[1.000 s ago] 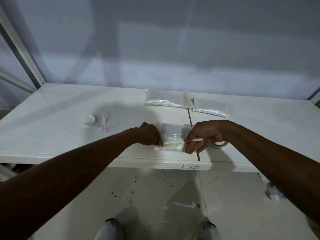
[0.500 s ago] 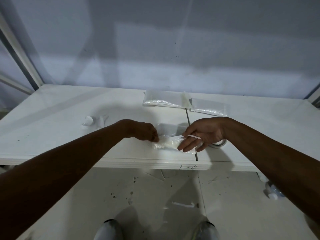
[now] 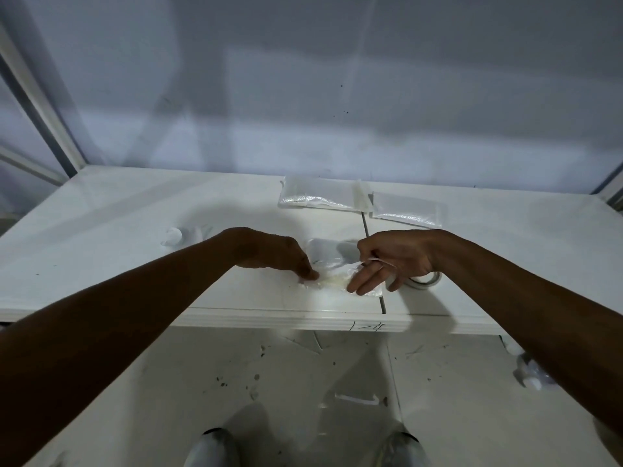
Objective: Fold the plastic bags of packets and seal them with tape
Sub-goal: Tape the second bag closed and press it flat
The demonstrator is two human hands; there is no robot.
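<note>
Head view: left hand (image 3: 269,251) pinches the bag (image 3: 332,282) between both hands; right hand (image 3: 399,259) pinches a tape strip (image 3: 372,260) above it.

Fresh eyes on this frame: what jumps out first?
Both hands meet over a plastic bag at the table's near edge: the left hand has fingertips on its left end, the right hand pinches a thin tape strip just above it. Two more bags lie side by side near the far edge, and a tape roll sits beneath the right hand.
</note>
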